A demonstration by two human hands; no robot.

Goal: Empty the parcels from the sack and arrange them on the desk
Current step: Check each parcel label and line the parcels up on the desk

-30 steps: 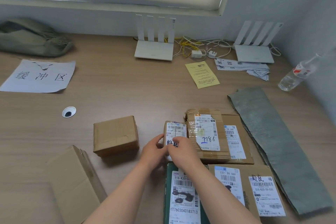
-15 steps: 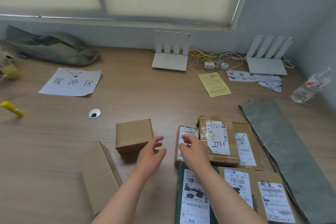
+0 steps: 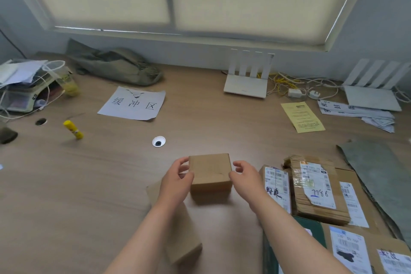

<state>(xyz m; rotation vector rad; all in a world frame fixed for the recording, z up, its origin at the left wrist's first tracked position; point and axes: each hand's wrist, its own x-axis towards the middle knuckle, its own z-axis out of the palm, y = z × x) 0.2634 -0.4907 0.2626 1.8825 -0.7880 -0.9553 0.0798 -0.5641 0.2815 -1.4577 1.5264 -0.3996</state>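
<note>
Your left hand (image 3: 178, 181) grips the plain box (image 3: 210, 171); right hand (image 3: 245, 177), can't tell. Slide it flush beside the labelled parcels (image 3: 315, 187), edges square.

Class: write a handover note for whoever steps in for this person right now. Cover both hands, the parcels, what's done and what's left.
Left hand: fingers curled round the plain box.
Right hand: curled at the box's other side; contact unclear.
Done: labelled parcels lie grouped on the desk to the right, beside the flat sack.
Left: probably line up the plain box and the carton under the left forearm with that group.
</note>
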